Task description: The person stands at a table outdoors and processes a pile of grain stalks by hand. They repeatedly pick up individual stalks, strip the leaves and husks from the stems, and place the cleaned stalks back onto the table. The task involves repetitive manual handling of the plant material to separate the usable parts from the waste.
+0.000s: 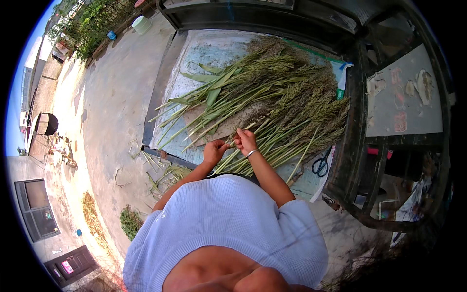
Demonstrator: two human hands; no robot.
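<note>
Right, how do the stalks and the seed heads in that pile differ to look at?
The stalks are thin and mostly straight, while the seed heads are bushy and grainy. The stalks are pale green; the seed heads are mostly a darker, brownish green. The stalks' bare ends point left, whereas the seed heads lie mostly to the right. Both belong to one loose pile on the pale sheet.

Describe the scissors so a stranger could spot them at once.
Find the dark metal frame, then the pale sheet beside it. Toward the sheet's near right corner, the scissors lie right of the stalks. Their dark loops set them apart from the straight green stalks and bushy seed heads.
</note>
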